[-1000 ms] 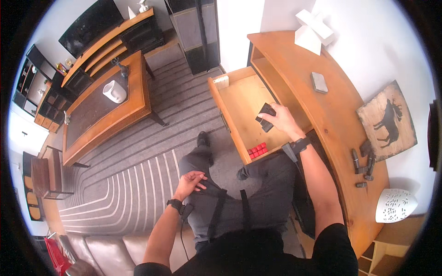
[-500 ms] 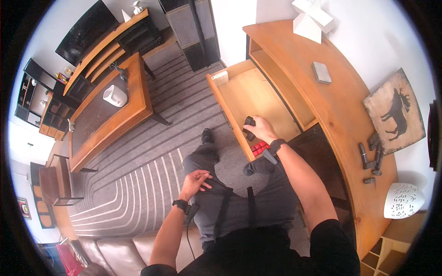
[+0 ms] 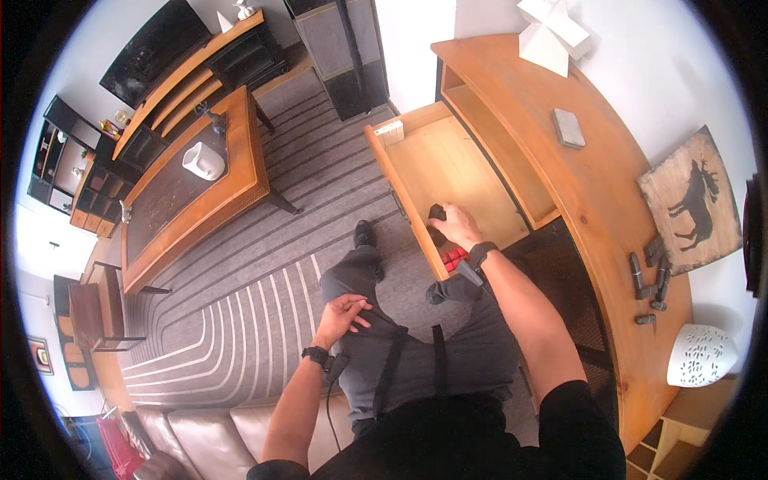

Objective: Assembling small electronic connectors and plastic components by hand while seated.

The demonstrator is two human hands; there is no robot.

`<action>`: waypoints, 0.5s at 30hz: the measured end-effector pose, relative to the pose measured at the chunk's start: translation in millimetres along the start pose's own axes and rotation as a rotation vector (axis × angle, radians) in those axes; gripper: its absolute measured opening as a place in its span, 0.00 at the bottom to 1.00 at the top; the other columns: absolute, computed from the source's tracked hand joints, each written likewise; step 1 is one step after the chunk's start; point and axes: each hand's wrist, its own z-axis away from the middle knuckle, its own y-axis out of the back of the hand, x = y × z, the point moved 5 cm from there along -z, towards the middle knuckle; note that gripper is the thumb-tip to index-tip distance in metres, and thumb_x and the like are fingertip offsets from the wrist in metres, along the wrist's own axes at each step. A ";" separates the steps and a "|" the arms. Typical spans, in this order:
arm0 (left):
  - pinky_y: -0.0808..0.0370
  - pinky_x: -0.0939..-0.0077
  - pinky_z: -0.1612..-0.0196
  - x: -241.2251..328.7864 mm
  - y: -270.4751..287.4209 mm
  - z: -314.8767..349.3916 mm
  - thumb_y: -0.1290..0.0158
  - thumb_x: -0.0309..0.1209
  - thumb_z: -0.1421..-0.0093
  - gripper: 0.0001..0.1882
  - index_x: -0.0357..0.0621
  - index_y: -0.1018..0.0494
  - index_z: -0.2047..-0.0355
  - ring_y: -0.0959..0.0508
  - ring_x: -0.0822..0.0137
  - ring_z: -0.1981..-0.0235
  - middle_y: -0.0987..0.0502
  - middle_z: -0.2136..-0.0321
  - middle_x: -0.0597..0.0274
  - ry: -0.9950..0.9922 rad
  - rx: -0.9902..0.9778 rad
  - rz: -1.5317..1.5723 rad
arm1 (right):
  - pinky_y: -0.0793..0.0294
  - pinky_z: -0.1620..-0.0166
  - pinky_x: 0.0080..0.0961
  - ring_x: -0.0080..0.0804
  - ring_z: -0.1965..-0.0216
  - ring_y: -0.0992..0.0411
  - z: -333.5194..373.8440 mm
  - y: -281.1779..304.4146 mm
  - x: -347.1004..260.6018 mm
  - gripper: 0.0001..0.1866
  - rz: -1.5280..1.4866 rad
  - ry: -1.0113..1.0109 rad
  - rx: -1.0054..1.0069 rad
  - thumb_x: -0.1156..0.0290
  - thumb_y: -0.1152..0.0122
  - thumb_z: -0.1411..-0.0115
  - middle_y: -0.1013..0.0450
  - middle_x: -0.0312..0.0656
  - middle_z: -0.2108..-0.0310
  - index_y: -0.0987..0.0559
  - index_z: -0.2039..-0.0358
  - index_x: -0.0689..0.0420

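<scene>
Gripping a dark block (image 3: 436, 214), the right hand (image 3: 460, 227) is inside the open drawer (image 3: 402, 190), beside its front edge. Judged step: handling the block there; any further move calls for clearance from the red blocks (image 3: 454, 258) in the near front corner. The left hand (image 3: 343, 314), apart from the right, appears empty, fingers loosely curled by the left thigh (image 3: 380, 352). White blocks (image 3: 390, 132) occupy the drawer's far front corner. Beyond, the bench (image 3: 552, 180) carries a grey slab (image 3: 568, 128) and, toward its back edge, dark cylinders (image 3: 637, 276).
</scene>
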 end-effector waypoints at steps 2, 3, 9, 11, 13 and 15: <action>0.22 0.82 0.75 1.6 -1.5 -2.0 0.45 0.36 0.26 0.17 0.37 0.25 0.43 0.12 0.69 0.69 0.14 0.54 0.59 0.013 0.013 -0.024 | 0.22 0.47 0.49 0.59 0.50 0.21 -12.6 -1.2 5.4 0.28 0.007 -0.016 -0.021 0.52 0.27 0.42 0.20 0.61 0.55 0.19 0.55 0.65; 0.22 0.82 0.75 0.8 -0.9 -1.9 0.45 0.36 0.26 0.17 0.37 0.25 0.43 0.12 0.69 0.69 0.14 0.54 0.59 0.013 0.019 -0.025 | 0.22 0.48 0.49 0.59 0.50 0.21 -19.0 -1.7 3.7 0.28 0.012 -0.030 -0.048 0.52 0.28 0.42 0.19 0.61 0.55 0.19 0.55 0.65; 0.22 0.81 0.76 -0.4 -4.8 -1.6 0.45 0.38 0.25 0.19 0.36 0.25 0.43 0.12 0.68 0.69 0.14 0.53 0.57 0.046 0.007 -0.010 | 0.22 0.49 0.49 0.57 0.52 0.20 -56.9 9.9 -20.4 0.27 -0.024 -0.023 -0.047 0.52 0.27 0.42 0.19 0.58 0.57 0.20 0.55 0.63; 0.22 0.82 0.76 6.5 -5.8 -5.6 0.45 0.37 0.26 0.18 0.37 0.25 0.43 0.12 0.69 0.69 0.14 0.53 0.58 0.054 0.001 -0.011 | 0.22 0.49 0.49 0.58 0.52 0.20 -69.3 11.0 -25.0 0.27 -0.049 -0.033 -0.053 0.52 0.27 0.42 0.19 0.58 0.57 0.21 0.54 0.63; 0.22 0.83 0.76 8.3 -4.8 -4.8 0.45 0.37 0.26 0.18 0.38 0.25 0.43 0.12 0.70 0.70 0.14 0.53 0.59 0.076 0.002 -0.005 | 0.21 0.51 0.50 0.58 0.54 0.20 -77.1 8.8 -37.3 0.25 -0.003 0.076 0.046 0.55 0.29 0.40 0.19 0.59 0.59 0.22 0.53 0.63; 0.23 0.83 0.77 12.9 -5.3 -5.4 0.45 0.37 0.26 0.17 0.38 0.24 0.43 0.12 0.70 0.70 0.14 0.53 0.60 0.076 -0.004 -0.008 | 0.20 0.52 0.51 0.59 0.56 0.19 -84.8 0.7 -41.8 0.24 0.031 0.085 0.046 0.56 0.30 0.39 0.19 0.59 0.60 0.22 0.54 0.63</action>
